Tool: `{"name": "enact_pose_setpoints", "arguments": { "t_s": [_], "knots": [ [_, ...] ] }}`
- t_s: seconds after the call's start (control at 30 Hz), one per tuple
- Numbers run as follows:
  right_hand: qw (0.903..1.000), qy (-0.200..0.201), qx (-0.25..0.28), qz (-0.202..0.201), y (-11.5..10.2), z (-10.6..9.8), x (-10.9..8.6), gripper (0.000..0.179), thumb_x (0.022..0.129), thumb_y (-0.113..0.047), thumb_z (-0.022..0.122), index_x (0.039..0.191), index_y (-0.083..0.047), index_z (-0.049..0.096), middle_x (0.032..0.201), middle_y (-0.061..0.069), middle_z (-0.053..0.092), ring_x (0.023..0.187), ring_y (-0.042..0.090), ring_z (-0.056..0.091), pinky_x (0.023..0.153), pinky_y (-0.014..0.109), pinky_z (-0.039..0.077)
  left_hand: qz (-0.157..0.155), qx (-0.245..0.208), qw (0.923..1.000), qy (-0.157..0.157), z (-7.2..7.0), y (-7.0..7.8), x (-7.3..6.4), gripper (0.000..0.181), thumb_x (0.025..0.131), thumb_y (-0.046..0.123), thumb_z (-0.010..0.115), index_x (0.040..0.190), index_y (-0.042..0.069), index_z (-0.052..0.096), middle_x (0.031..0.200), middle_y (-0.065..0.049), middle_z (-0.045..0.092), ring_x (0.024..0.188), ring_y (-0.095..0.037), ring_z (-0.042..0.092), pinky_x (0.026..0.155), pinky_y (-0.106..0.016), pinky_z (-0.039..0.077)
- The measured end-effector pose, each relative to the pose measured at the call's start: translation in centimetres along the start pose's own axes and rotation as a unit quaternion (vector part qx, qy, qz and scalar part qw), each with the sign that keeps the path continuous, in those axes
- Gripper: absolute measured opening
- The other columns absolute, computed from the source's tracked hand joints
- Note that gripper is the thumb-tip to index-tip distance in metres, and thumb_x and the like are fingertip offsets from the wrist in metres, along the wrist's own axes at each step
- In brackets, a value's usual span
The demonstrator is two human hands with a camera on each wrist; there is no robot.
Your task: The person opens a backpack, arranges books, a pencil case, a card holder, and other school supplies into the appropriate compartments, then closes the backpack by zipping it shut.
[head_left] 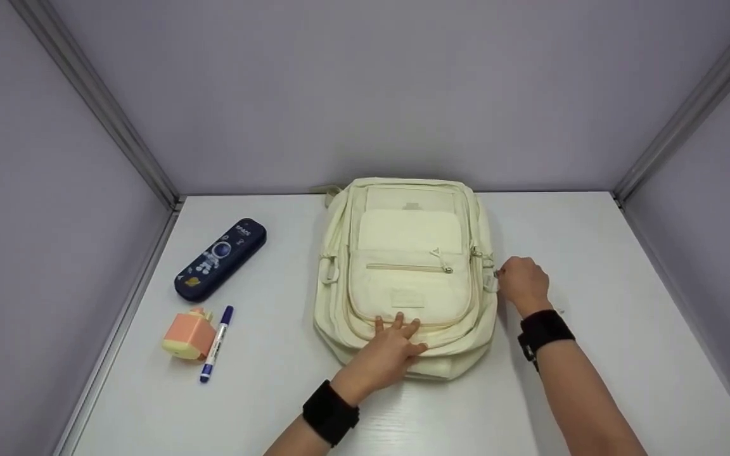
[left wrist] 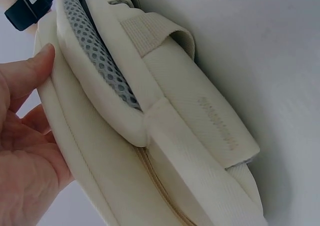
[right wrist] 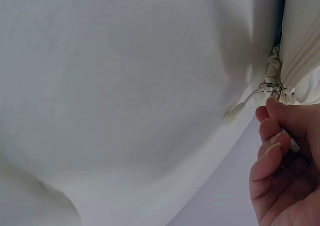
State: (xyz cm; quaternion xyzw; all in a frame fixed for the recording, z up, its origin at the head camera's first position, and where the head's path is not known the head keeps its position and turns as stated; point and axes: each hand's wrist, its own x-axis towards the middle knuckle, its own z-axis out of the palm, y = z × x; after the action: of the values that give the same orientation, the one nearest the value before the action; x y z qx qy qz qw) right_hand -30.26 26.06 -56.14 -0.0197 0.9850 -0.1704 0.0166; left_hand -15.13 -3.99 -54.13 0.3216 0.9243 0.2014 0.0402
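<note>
A cream backpack [head_left: 410, 231] lies front side up on the white table. My left hand [head_left: 384, 360] rests on its lower front with the fingers spread. In the left wrist view, the thumb of that hand [left wrist: 25, 141] lies along the bag's edge, near a padded strap with grey mesh [left wrist: 95, 48]. At the bag's right side, my right hand [head_left: 523, 282] pinches a zipper pull [right wrist: 276, 91] between curled fingers and thumb. Another pull with a pale cord [right wrist: 245, 103] hangs beside it in the right wrist view.
On the left part of the table [head_left: 276, 392] are a dark blue pencil case [head_left: 220, 259] with an astronaut print, an orange and yellow block-shaped item [head_left: 191, 334] and a white marker with blue ends [head_left: 217, 345]. Grey panels [head_left: 397, 95] enclose the back and sides.
</note>
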Motion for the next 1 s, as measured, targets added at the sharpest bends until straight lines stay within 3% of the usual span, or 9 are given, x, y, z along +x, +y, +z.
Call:
{"name": "enact_pose_setpoints", "arguments": {
  "t_s": [0.37,0.6,0.73,0.87,1.0],
  "knots": [
    [0.9997,-0.001,0.009,0.023,-0.2,0.3,0.2,0.025,0.095,-0.011,0.058,0.085,0.003,0.076,0.077,0.019,0.068,0.059,0.026,0.062,0.051,0.041,0.05,0.002,0.012,0.9999,0.0,0.2,0.0,0.0,0.028,0.093,0.017,0.068,0.12,0.022,0.073,0.146,-0.015,0.046,0.136,-0.046,0.035,0.102,-0.072,0.024],
    [0.9981,-0.053,0.007,0.029,-0.5,-0.7,0.0,0.026,0.098,-0.015,0.055,0.101,0.005,0.073,0.096,0.024,0.069,0.076,0.034,0.067,0.06,0.045,0.053,-0.002,0.036,0.9993,0.003,0.5,0.0,-0.1,0.029,0.094,0.022,0.068,0.123,0.022,0.071,0.146,-0.012,0.048,0.136,-0.043,0.036,0.103,-0.068,0.026],
    [0.9981,-0.055,0.016,0.024,-1.1,-1.5,-0.2,0.029,0.099,-0.015,0.051,0.109,0.005,0.07,0.103,0.025,0.068,0.081,0.035,0.066,0.064,0.047,0.053,0.005,0.058,0.9982,0.012,0.4,-0.4,-0.3,0.032,0.097,0.035,0.062,0.125,0.023,0.07,0.146,-0.008,0.049,0.136,-0.038,0.039,0.105,-0.063,0.03],
    [0.9992,-0.025,0.032,-0.004,-1.9,-1.6,-0.4,0.031,0.1,-0.014,0.051,0.119,0.006,0.066,0.114,0.026,0.064,0.094,0.039,0.064,0.072,0.05,0.053,0.002,0.071,0.9957,0.058,0.3,-0.8,-0.4,0.033,0.1,0.04,0.055,0.121,0.021,0.071,0.139,-0.004,0.056,0.131,-0.028,0.048,0.105,-0.054,0.036],
    [0.997,0.012,0.056,-0.052,-2.4,-1.4,-0.5,0.033,0.099,-0.009,0.052,0.126,0.009,0.06,0.123,0.029,0.057,0.109,0.044,0.058,0.086,0.053,0.049,-0.005,0.09,0.9876,0.128,0.6,-1.2,-0.6,0.027,0.096,0.034,0.065,0.116,0.018,0.071,0.127,-0.005,0.063,0.122,-0.023,0.056,0.101,-0.052,0.041]
  ]
}}
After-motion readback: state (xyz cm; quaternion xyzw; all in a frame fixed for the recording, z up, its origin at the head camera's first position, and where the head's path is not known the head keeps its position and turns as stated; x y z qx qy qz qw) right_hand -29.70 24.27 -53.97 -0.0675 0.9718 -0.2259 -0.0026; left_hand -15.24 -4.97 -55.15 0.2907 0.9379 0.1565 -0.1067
